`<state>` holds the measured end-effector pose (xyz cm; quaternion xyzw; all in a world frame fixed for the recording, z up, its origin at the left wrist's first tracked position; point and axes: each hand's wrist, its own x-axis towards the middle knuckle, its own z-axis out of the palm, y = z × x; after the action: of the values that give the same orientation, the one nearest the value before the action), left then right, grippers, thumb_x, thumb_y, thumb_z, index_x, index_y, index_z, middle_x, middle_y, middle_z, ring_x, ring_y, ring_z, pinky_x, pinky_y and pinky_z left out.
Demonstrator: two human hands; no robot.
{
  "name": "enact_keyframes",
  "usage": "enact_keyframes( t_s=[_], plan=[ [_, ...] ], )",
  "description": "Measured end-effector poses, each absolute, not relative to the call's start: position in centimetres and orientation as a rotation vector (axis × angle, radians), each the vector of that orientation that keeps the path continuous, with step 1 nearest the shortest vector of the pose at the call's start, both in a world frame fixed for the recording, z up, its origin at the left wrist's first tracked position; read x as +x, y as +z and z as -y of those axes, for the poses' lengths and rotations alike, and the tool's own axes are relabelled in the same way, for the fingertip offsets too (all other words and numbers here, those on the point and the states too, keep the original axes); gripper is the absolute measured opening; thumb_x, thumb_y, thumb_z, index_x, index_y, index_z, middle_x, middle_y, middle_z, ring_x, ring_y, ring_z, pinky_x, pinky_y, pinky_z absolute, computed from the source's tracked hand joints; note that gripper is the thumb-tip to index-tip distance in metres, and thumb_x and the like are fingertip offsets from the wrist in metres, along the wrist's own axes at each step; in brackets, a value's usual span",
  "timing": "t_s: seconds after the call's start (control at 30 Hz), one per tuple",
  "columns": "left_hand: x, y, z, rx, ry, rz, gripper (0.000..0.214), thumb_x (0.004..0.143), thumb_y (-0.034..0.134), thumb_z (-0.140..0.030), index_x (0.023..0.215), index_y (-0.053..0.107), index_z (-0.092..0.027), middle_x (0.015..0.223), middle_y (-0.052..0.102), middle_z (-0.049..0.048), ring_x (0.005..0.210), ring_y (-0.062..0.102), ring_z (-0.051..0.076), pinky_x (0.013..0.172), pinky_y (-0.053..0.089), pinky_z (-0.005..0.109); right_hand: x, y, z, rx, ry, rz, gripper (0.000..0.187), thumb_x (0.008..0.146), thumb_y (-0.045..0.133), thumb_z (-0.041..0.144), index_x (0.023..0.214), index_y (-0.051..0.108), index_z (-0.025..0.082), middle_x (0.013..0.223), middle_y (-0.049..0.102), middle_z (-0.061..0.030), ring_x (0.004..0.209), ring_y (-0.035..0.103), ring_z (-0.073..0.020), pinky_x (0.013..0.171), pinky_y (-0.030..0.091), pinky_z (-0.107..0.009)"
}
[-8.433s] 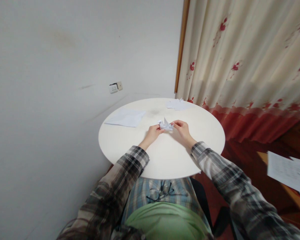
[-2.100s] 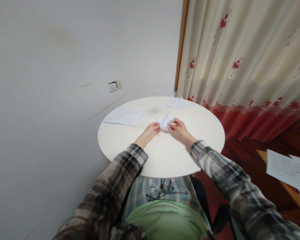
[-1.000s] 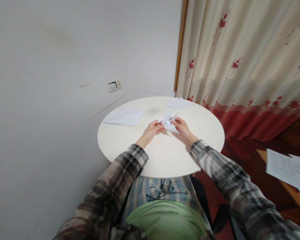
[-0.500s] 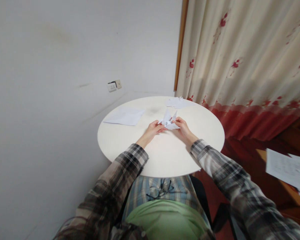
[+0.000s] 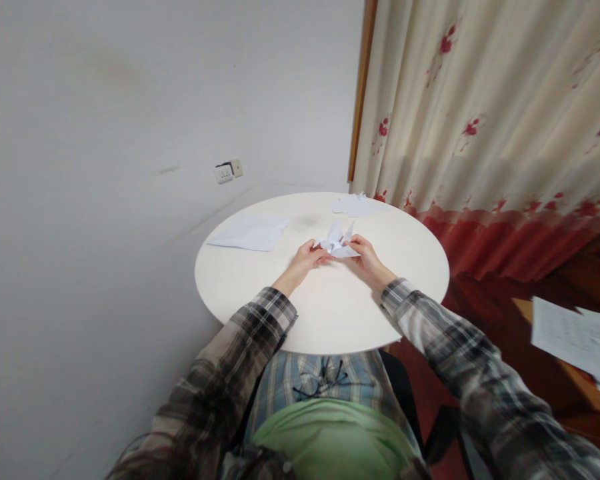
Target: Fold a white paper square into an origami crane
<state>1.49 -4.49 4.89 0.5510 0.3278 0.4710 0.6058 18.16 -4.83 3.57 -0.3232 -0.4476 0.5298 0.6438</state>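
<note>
A small folded white paper figure [image 5: 337, 241] with pointed flaps sits just above the round white table [image 5: 325, 313], near its middle. My left hand [image 5: 305, 257] pinches its left side. My right hand [image 5: 367, 256] pinches its right side. Two flaps stick up between my fingers and a flat flap spreads toward my right hand. Both plaid sleeves reach in from the near edge.
A flat white sheet [image 5: 250, 232] lies at the table's back left. Crumpled white paper [image 5: 354, 205] rests at the far edge by the red-flowered curtain [image 5: 485, 133]. Loose papers [image 5: 573, 347] lie on a wooden surface at right. The wall holds a socket [image 5: 229, 172].
Over the last seconds the paper figure has been pulled apart, its flaps spreading and rising. In the last half second my hands and the figure have barely shifted.
</note>
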Motion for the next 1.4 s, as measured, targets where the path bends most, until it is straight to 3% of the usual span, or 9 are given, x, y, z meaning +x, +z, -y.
enact_keyframes(
  t_s=[0.27,0.53,0.9,1.4],
  plan=[
    [1.4,4.1,3.8,1.395,1.074,-0.786,0.025,0.070,0.061,-0.023,0.092,0.055,-0.013,0.088,0.063,0.0046,0.067,0.062,0.009,0.063,0.048,0.021,18.0,3.7,5.0,-0.815,1.180,1.071,0.014,0.057,0.068,0.024,0.063,0.057,0.018,0.063,0.058,0.0032,0.060,0.052,-0.0104,0.060,0.040,-0.025],
    [1.2,4.0,3.6,1.397,1.052,-0.798,0.026,0.071,0.063,-0.028,0.090,0.058,-0.011,0.072,0.065,0.0041,0.063,0.062,0.011,0.061,0.047,0.022,17.9,3.5,4.5,-0.863,1.156,1.094,0.020,0.055,0.071,0.030,0.069,0.064,0.017,0.068,0.063,-0.0002,0.063,0.054,-0.0127,0.064,0.042,-0.028],
    [1.2,4.3,3.7,1.379,1.072,-0.774,0.017,0.075,0.059,-0.024,0.087,0.056,-0.012,0.079,0.061,0.0033,0.063,0.060,0.009,0.062,0.049,0.022,17.6,4.0,5.3,-0.871,1.110,1.197,0.013,0.057,0.058,0.018,0.069,0.065,0.019,0.067,0.063,0.0018,0.059,0.052,-0.0107,0.059,0.037,-0.024],
    [1.1,4.3,3.9,1.317,1.091,-0.701,0.019,0.073,0.061,-0.027,0.084,0.052,-0.015,0.076,0.057,-0.0001,0.064,0.056,0.007,0.062,0.048,0.019,17.5,4.2,5.4,-0.836,1.150,1.153,0.011,0.056,0.061,0.019,0.066,0.065,0.019,0.064,0.062,0.0014,0.059,0.052,-0.0112,0.057,0.038,-0.024]
  ],
)
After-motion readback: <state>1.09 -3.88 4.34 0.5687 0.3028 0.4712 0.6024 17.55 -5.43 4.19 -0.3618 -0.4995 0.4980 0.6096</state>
